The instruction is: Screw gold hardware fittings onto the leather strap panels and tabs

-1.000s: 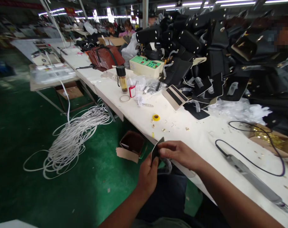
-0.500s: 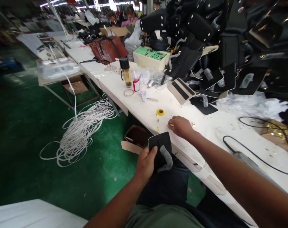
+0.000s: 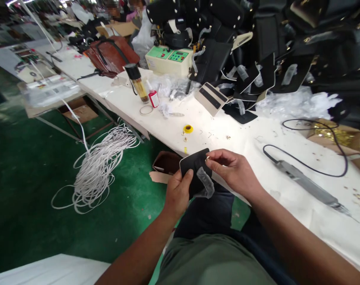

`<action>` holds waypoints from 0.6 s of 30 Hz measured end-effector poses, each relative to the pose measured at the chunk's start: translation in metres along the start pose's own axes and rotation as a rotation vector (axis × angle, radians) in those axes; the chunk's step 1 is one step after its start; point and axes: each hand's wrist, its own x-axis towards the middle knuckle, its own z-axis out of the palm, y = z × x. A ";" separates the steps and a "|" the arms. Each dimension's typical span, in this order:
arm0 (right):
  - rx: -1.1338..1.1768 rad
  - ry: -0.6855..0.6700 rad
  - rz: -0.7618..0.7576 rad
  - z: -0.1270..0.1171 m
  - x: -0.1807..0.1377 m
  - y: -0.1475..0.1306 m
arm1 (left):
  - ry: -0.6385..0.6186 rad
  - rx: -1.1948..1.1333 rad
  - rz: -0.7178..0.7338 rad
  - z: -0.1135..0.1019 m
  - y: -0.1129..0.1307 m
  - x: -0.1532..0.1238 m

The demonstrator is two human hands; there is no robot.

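Note:
My left hand grips a black leather panel by its left edge, thumb on top, just off the table's front edge. A strip wrapped in clear plastic hangs from the panel's face. At the panel's upper right corner, my right hand pinches a small gold metal fitting between thumb and fingertips. Whether the fitting touches the leather I cannot tell. Beyond the hands, a yellow tape roll and small gold fittings lie on the white table.
An electric screwdriver with a black cord lies at right, near a box of gold pieces. Black bags are heaped behind. A bottle, a red glue bottle and a control box stand further left. Coiled white cord covers the floor.
My right hand has come back from the tabletop to the panel, with the gold fitting in its fingertips. My left hand still holds the panel. The view has swung to the right.

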 end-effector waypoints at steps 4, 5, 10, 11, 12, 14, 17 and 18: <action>-0.041 0.061 -0.025 -0.006 -0.031 0.001 | -0.050 0.149 0.071 0.020 0.008 -0.011; -0.076 0.088 -0.062 -0.009 -0.036 0.003 | -0.057 0.185 0.094 0.025 0.009 -0.014; -0.239 0.232 -0.306 -0.028 -0.058 0.012 | -0.100 0.309 0.169 0.050 0.012 -0.032; -0.259 0.252 -0.328 -0.032 -0.063 0.012 | -0.108 0.328 0.178 0.054 0.012 -0.035; -0.279 0.267 -0.344 -0.036 -0.067 0.012 | -0.115 0.348 0.189 0.059 0.013 -0.038; -0.327 0.294 -0.381 -0.044 -0.076 0.009 | -0.125 0.387 0.218 0.069 0.014 -0.044; -0.369 0.317 -0.408 -0.056 -0.088 0.004 | -0.152 0.442 0.267 0.084 0.017 -0.051; -0.371 0.326 -0.410 -0.060 -0.091 0.004 | -0.164 0.456 0.280 0.088 0.018 -0.053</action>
